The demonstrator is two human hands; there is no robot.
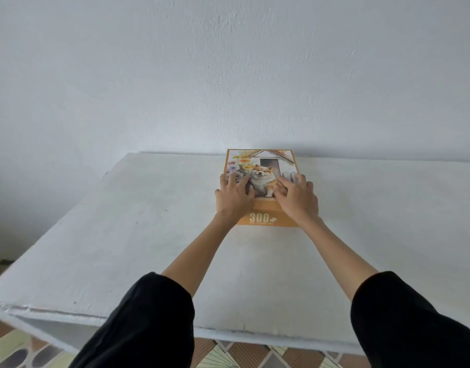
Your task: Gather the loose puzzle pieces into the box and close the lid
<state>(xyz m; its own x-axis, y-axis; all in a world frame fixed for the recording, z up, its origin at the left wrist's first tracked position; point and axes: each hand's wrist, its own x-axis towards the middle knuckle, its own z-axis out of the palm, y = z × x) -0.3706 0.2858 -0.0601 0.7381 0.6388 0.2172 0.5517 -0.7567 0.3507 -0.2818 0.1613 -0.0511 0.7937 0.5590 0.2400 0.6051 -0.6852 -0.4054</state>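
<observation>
Pressing down on the shut lid (267, 163) of the orange puzzle box (263, 219), and firmly. On its near-left part with the left hand (235, 196), fingers spread flat; on the near-right with the right hand (297, 199), fingers splayed too, pinching nothing. Parked far back on the white table (149, 221), close to the wall (228, 75).

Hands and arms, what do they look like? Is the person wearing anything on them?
The left hand and right hand are bare: no gloves, rings or watch show. The left sleeve and right sleeve are loose, plain black, ending near the elbows, so the forearms are uncovered.
</observation>
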